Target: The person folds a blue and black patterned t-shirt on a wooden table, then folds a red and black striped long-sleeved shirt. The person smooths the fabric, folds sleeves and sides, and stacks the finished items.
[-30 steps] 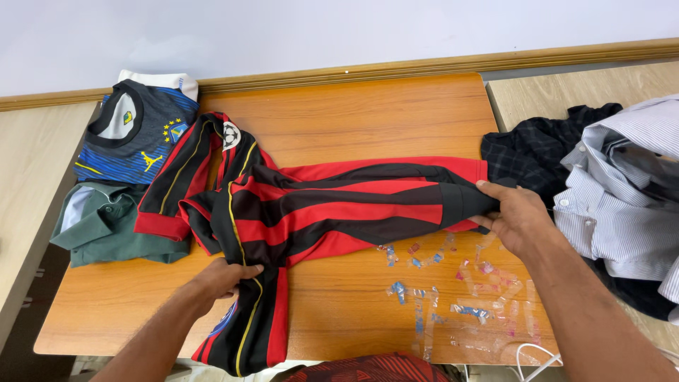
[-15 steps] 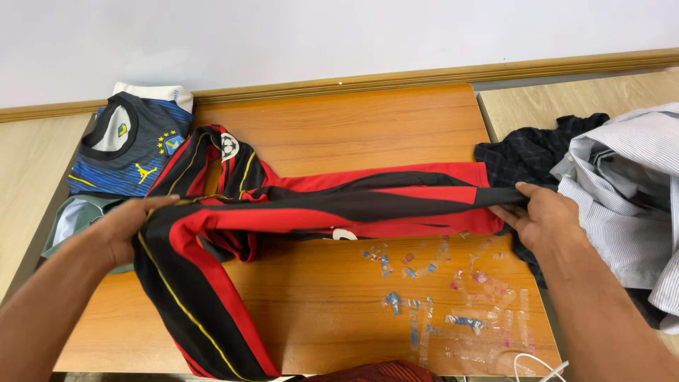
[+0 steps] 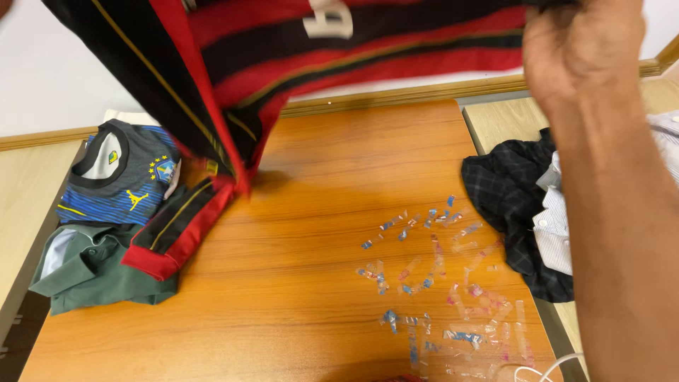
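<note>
Jersey (image 3: 283, 49), red-black, hangs lifted over the table (image 3: 318, 283); my right hand (image 3: 580, 49) clenches its hem; left hand is out of view.

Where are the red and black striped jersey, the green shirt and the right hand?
red and black striped jersey (image 3: 396, 42), head view, on a red stripe.
green shirt (image 3: 92, 272), head view, on its folded body.
right hand (image 3: 580, 49), head view, on the back of the hand.
</note>
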